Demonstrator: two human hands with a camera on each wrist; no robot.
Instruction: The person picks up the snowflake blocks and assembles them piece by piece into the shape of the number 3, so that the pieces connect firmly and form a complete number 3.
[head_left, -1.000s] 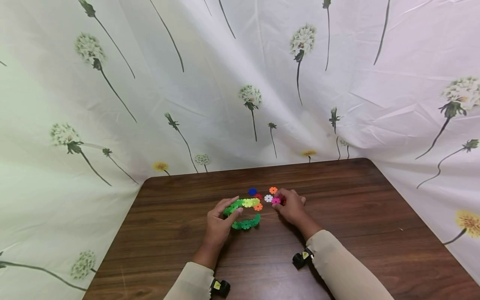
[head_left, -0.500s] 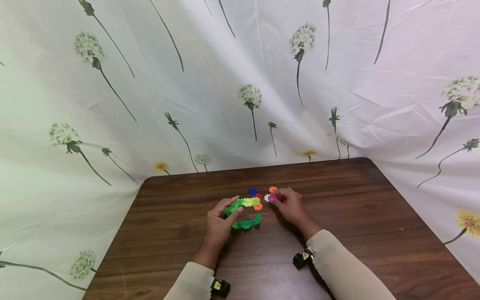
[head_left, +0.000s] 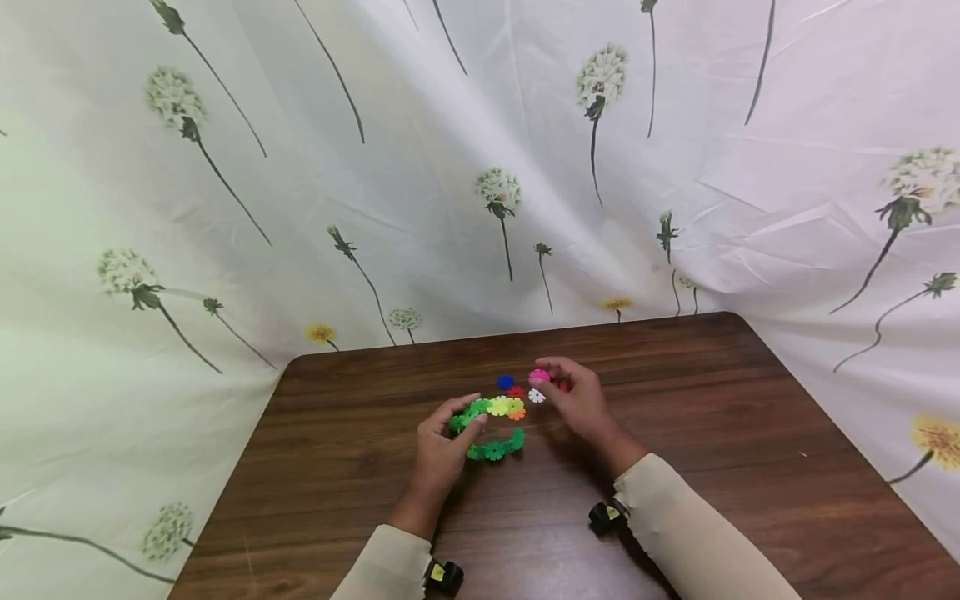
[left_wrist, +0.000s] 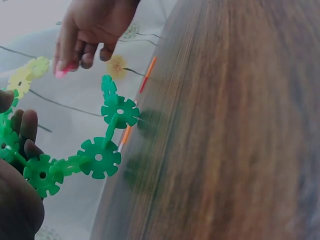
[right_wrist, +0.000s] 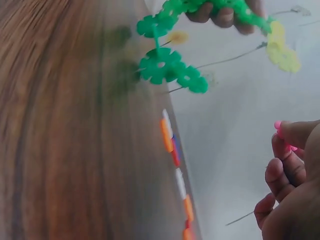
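Observation:
My left hand point(head_left: 442, 442) grips a curved chain of interlocking snowflake discs point(head_left: 495, 451), green along most of its length, with yellow ones at one end. In the left wrist view the green discs point(left_wrist: 98, 157) link edge to edge at angles, held above the table. Between thumb and fingers of my right hand point(head_left: 581, 404) is a pink snowflake disc point(head_left: 539, 377), raised to the right of the chain's yellow end. The right wrist view shows only slivers of the pink disc point(right_wrist: 278, 125), the rest hidden by the fingers.
Loose discs lie on the brown wooden table point(head_left: 337, 467): a blue one point(head_left: 506, 382), a red one point(head_left: 516, 391), a white one point(head_left: 536, 396) and an orange one point(head_left: 517, 414) partly behind the chain. Beyond the table's back edge hangs a dandelion-print cloth point(head_left: 420, 250).
My right hand has lifted the pink disc up and slightly left, from low beside the white disc to above it. The left hand and its chain have barely moved.

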